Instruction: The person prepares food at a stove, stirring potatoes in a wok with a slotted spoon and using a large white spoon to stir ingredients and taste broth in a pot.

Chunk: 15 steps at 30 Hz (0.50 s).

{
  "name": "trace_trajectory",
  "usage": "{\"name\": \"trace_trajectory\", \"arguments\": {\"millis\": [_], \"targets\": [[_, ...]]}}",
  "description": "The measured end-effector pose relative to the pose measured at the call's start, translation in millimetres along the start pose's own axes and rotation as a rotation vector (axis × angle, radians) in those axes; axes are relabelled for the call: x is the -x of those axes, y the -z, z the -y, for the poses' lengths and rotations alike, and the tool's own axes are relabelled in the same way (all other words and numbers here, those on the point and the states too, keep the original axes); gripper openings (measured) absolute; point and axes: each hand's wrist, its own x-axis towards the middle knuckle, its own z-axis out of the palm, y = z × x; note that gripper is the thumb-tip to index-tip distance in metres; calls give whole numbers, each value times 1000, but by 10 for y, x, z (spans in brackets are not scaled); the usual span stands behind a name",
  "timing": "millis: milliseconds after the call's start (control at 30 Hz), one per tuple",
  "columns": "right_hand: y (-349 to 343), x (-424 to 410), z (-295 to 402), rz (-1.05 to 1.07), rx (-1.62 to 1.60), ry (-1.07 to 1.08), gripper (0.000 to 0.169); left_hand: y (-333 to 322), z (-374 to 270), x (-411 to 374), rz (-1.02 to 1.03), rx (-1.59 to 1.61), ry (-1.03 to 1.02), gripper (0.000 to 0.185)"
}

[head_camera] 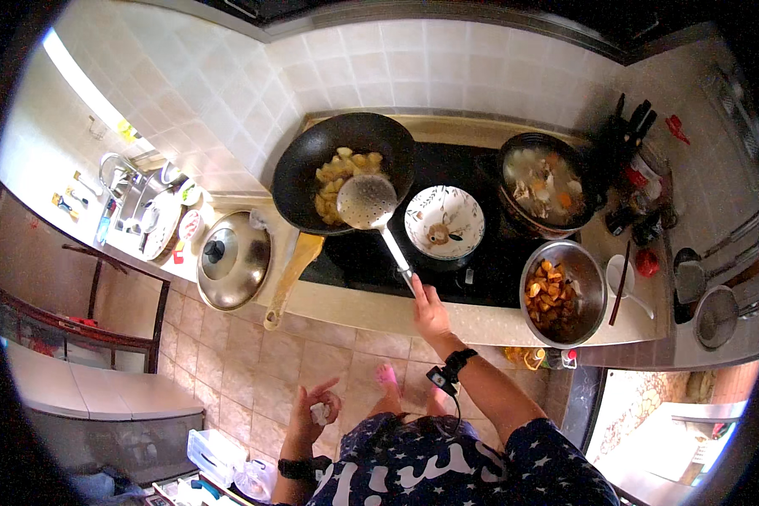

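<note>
My right hand [429,310] grips the handle of a perforated metal skimmer [368,201], whose head is over the near right part of a black wok [297,158] with a wooden handle. Pale yellow chunks of food [349,166] lie in the wok. Close to my body, my left hand [315,408] is off the counter with a crumpled white thing [320,413], perhaps tissue, in its curled fingers. A patterned bowl [444,222] stands on the black cooktop [367,265], right of the skimmer.
A pot of soup [543,183] stands at the back right, a steel bowl of browned chunks [550,294] in front of it. Further right are a white ladle [621,276], chopsticks [620,284] and a knife block [620,136]. A domed metal lid [234,260] lies left, before the sink [140,201].
</note>
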Motion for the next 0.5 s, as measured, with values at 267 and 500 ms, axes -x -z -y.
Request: {"name": "trace_trajectory", "arguments": {"millis": [267, 500], "targets": [[695, -786, 621, -150, -34, 77, 51, 287, -66, 84, -21, 28, -28, 72], [750, -2004, 911, 237, 500, 17, 56, 633, -192, 56, -4, 75, -44, 74]]}}
